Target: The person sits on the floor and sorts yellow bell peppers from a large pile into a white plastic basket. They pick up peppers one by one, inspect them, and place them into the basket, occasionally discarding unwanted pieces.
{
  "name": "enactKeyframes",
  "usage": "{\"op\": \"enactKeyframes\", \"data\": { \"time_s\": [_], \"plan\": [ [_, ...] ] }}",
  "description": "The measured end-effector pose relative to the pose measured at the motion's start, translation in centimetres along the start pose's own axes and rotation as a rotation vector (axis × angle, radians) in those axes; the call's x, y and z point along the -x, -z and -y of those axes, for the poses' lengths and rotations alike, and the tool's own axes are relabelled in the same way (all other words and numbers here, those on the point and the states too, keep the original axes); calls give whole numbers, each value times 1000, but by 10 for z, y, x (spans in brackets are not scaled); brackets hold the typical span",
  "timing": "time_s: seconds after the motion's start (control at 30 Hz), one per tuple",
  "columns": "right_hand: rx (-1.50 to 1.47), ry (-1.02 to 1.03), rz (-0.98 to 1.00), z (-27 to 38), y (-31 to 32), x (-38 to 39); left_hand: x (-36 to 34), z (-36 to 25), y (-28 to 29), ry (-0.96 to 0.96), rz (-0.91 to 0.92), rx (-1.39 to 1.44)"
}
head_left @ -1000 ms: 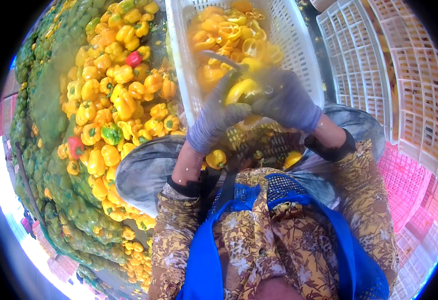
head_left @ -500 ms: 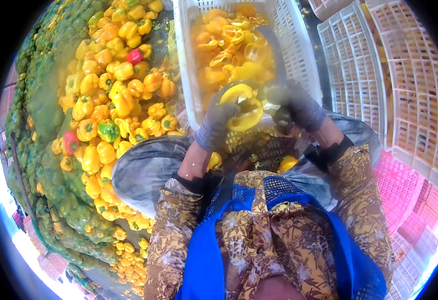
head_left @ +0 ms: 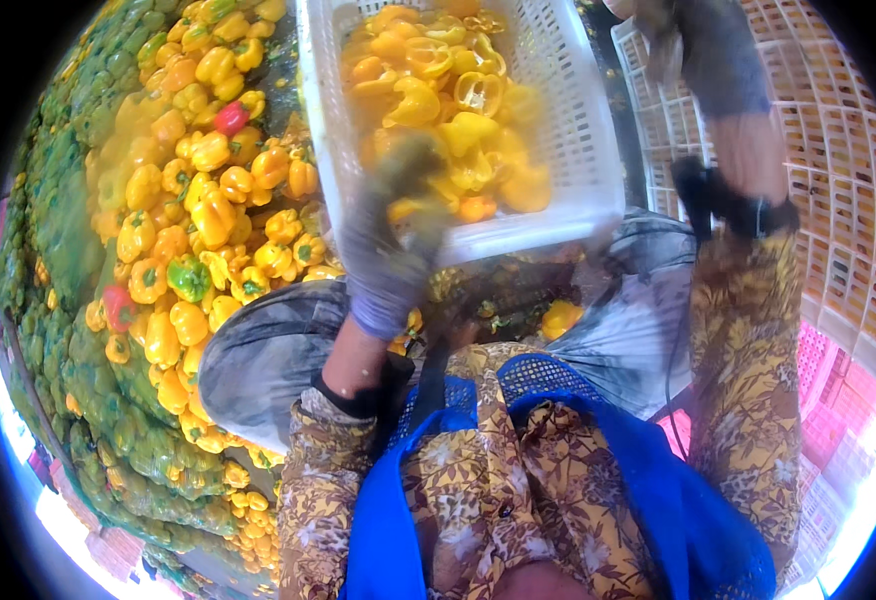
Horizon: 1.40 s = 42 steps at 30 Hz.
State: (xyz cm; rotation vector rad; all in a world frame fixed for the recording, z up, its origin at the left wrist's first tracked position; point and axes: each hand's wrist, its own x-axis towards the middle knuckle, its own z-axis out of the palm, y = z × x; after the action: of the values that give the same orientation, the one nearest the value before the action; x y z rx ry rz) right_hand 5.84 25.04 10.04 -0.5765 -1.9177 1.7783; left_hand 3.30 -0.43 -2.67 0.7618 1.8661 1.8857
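Seemingly between cut peppers: left hand over crate at near-left corner, right hand past right edge, grips blurred, untellable; next needs regrasping.

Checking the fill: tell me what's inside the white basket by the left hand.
Cut peppers, mostly yellow, lie in the basket, some open and hollow. The blurred left hand covers its near left part; anything beneath the top pieces is hidden.

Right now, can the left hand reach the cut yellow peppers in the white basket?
Probably yes: the left hand appears over the left side of the white basket, and many cut yellow peppers lie uncovered.
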Motion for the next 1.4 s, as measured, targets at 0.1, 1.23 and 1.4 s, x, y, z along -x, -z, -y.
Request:
{"op": "enactKeyframes", "data": {
  "time_s": [0.1,1.23,1.4],
  "plan": [
    [175,-109,23,-50,12,31,25,29,-35,-25,510,-78],
    [725,-105,-83,-78,83,89,160,280,-168,73,1163,-193],
    [595,-160,-102,-75,103,88,66,154,-178,-409,1253,-400]
  ]
}}
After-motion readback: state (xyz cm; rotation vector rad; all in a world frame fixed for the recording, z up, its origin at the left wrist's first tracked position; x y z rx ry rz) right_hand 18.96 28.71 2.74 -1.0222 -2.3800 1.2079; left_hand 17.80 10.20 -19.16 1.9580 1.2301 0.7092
